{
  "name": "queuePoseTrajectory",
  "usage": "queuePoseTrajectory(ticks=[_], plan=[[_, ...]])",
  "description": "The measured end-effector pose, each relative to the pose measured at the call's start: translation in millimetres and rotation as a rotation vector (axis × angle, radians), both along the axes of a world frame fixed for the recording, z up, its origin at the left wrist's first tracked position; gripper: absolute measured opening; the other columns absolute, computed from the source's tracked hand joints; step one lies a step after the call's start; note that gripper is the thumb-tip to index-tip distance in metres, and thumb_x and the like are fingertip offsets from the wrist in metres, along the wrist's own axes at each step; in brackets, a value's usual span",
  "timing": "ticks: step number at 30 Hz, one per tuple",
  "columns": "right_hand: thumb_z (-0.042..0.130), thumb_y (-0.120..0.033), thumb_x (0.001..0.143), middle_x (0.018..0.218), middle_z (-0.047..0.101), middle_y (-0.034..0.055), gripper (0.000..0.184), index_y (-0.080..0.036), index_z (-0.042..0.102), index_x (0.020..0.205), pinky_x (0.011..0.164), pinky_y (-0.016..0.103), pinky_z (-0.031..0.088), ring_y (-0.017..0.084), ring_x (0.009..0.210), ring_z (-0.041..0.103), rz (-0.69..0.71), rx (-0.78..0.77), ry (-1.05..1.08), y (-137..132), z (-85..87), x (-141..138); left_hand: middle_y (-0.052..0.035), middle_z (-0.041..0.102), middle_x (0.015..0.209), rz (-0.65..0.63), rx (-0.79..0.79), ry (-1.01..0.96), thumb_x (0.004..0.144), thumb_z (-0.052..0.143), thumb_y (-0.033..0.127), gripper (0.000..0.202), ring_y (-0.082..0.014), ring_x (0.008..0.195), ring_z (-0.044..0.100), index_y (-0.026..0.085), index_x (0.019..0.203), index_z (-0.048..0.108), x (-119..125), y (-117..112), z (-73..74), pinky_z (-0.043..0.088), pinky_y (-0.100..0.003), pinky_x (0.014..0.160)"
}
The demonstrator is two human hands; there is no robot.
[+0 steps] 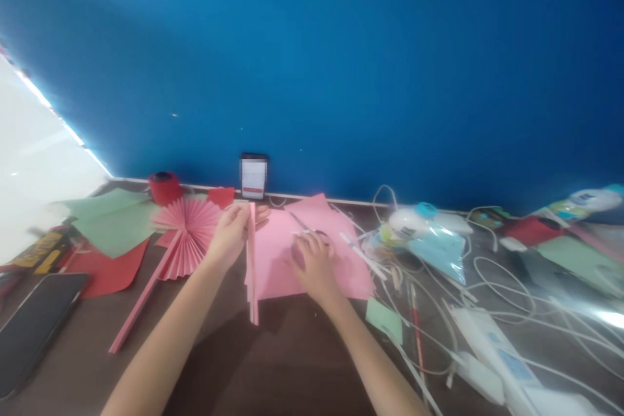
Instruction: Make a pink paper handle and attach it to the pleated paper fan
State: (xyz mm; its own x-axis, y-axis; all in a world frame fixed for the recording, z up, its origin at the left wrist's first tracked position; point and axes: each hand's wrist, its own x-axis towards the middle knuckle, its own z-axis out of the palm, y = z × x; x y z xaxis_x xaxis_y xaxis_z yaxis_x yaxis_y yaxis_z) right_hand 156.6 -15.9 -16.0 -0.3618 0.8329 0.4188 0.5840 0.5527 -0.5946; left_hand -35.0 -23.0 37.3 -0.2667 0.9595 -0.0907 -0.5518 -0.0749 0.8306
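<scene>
The left hand [232,231] and the right hand [314,261] are apart, over pink sheets [275,266] on the desk [234,370].
In the head view, the left hand is clamped on the upper part of a folded pink strip [252,273], at the sheets' left edge. The right hand is over dark scissors [298,221]; I cannot tell if it grips them. A pleated pink fan [192,224] lies beside the left hand.

Indoor craft desk [219,370], pink paper [275,266], pleated fan [195,234], power strip [494,344]
</scene>
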Motion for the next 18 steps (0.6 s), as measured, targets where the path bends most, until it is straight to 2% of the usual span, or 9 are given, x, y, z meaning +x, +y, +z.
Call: queuePoseTrajectory(ticks=[2,3,5,7,10,12,15,16,18], plan=[[0.061,-0.032,0.075,0.105,0.063,0.0093,0.033,-0.02,0.059,0.106,0.087,0.043,0.041,0.025,0.099,0.055,0.105,-0.216,0.118,-7,-0.2,-10,-0.0107,0.069,0.091,0.016,-0.009,-0.011,0.085,0.05,0.021,0.011,-0.0198,0.092,0.065,0.013,0.081,0.055,8,2,-7.3,0.042,-0.043,0.093],[0.06,-0.031,0.074,0.097,0.065,0.0077,0.031,-0.02,0.06,0.103,0.078,0.037,0.046,0.022,0.088,0.059,0.182,-0.361,0.189,-11,0.1,-15,-0.0108,0.069,0.092,0.03,-0.011,-0.017,0.085,0.05,0.022,0.01,-0.0199,0.093,0.064,0.013,0.081,0.054,12,3,-11.3,0.042,-0.043,0.094],[0.063,-0.031,0.07,0.077,0.066,0.0034,0.02,-0.018,0.063,0.086,0.062,0.029,0.049,0.016,0.067,0.06,0.262,-0.59,0.328,-18,0.4,-24,-0.0115,0.068,0.096,0.038,-0.005,-0.038,0.084,0.052,0.025,0.012,-0.0204,0.095,0.063,0.014,0.084,0.055,20,6,-19.7,0.041,-0.042,0.094],[0.066,-0.03,0.066,0.064,0.063,0.0003,0.014,-0.017,0.062,0.07,0.055,0.025,0.047,0.013,0.058,0.058,0.23,-0.679,0.434,-18,-1.0,-27,-0.0131,0.066,0.101,-0.004,-0.001,-0.06,0.083,0.053,0.034,0.021,-0.0216,0.097,0.062,0.014,0.09,0.056,26,9,-28.2,0.042,-0.041,0.093],[0.066,-0.033,0.065,0.057,0.059,-0.0016,0.018,-0.017,0.059,0.069,0.045,0.022,0.043,0.011,0.047,0.054,0.063,-0.675,0.601,-7,-6.8,-20,-0.0151,0.063,0.108,-0.121,-0.041,-0.056,0.082,0.051,0.047,0.037,-0.023,0.098,0.061,0.015,0.099,0.056,32,9,-41.1,0.046,-0.038,0.087],[0.068,-0.037,0.064,0.054,0.057,-0.0024,0.024,-0.017,0.058,0.073,0.041,0.022,0.041,0.01,0.042,0.051,-0.092,-0.639,0.758,4,-12.1,-9,-0.0149,0.064,0.106,-0.273,-0.086,0.025,0.08,0.051,0.049,0.041,-0.023,0.091,0.064,0.014,0.1,0.057,33,8,-50.3,0.05,-0.035,0.078],[0.068,-0.04,0.063,0.053,0.056,-0.0038,0.028,-0.017,0.056,0.075,0.046,0.022,0.044,0.01,0.045,0.052,-0.238,-0.551,0.876,17,-19.5,7,-0.0128,0.069,0.089,-0.615,-0.091,0.272,0.075,0.059,0.043,0.036,-0.0212,0.076,0.066,0.011,0.09,0.063,31,6,-64.2,0.051,-0.032,0.068],[0.068,-0.04,0.064,0.054,0.056,-0.004,0.028,-0.017,0.056,0.075,0.048,0.022,0.044,0.01,0.047,0.052,-0.266,-0.526,0.885,20,-21.6,11,-0.0118,0.069,0.084,-0.696,-0.071,0.352,0.072,0.063,0.039,0.033,-0.0205,0.073,0.066,0.01,0.087,0.064,30,5,-68.4,0.051,-0.031,0.068],[0.067,-0.04,0.065,0.054,0.056,-0.0034,0.028,-0.017,0.055,0.074,0.051,0.023,0.046,0.011,0.049,0.053,-0.31,-0.494,0.899,24,-25.3,15,-0.0109,0.07,0.079,-0.767,-0.028,0.453,0.069,0.067,0.033,0.029,-0.0197,0.071,0.066,0.009,0.084,0.066,29,5,-75.7,0.051,-0.03,0.069]])
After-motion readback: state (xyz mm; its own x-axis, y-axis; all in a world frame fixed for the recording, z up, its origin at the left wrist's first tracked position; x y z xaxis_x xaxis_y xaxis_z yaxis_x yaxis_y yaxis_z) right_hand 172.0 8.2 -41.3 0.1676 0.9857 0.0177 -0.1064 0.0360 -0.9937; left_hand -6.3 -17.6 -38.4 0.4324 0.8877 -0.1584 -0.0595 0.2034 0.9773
